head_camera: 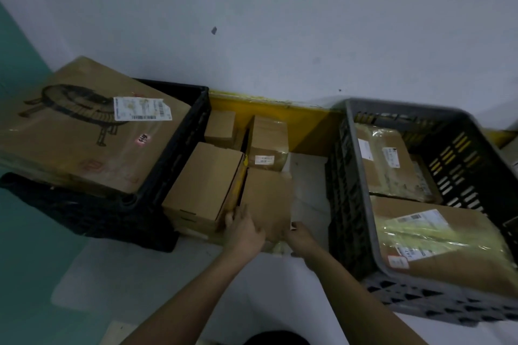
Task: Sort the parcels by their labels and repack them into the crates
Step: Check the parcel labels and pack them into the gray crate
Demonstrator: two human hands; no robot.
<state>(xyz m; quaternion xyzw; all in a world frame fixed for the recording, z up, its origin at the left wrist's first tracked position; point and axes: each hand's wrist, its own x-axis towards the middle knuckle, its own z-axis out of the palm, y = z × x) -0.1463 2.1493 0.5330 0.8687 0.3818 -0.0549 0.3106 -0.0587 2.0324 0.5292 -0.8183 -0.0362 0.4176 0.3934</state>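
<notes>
Head view, looking down at the floor against a pale wall.

Both hands are on one plain brown parcel (267, 199) lying on the floor between the two crates. Left hand (244, 228) grips its near left corner, fingers curled over the top edge. Right hand (301, 238) holds the near right edge; thumb visible at the corner, the remaining fingers are hidden under the parcel, so cannot tell how they lie.

Touching this parcel on the left: a larger flap-lid box (204, 187). Beyond it, far side: a small box (220, 127) and a taller box with a white label (267, 143), both near the yellow strip (305, 117) at the wall base.

Black crate (179, 148), left: a big flat carton (81, 131) with a printed drawing and a torn shipping label lies tilted on top of it.

Grey crate (350, 190), right: two labelled parcels inside, one at the far end (392, 165), one at the near end (437, 241), both with yellowish film wrap. Label text too blurred to read.
</notes>
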